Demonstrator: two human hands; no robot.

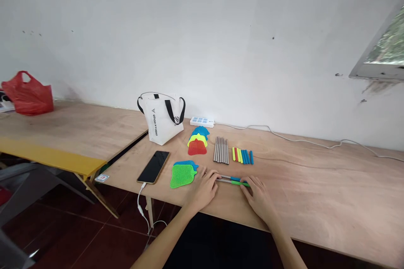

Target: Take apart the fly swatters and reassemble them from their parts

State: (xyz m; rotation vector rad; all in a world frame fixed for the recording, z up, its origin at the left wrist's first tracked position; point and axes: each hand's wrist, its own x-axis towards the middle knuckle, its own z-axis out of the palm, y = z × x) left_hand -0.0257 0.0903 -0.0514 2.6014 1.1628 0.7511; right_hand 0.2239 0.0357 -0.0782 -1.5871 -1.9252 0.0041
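Observation:
Two assembled fly swatters lie on the wooden table [315, 185] in front of me, a green-headed one [182, 175] over a blue one. My left hand [203, 187] rests on their metal rods just right of the heads, fingers curled over the rods. My right hand [259, 195] lies on the green handle [237, 183] and blue handle, fingers laid over them. Behind lie a stack of loose swatter heads [198, 141], a row of metal rods [221, 150] and a row of coloured handles [242, 155].
A black phone [153, 166] on a white cable lies left of the swatters. A white tote bag [162, 118] and a white power strip [202, 122] stand near the wall. A red plastic bag [28, 93] sits on a second table at far left.

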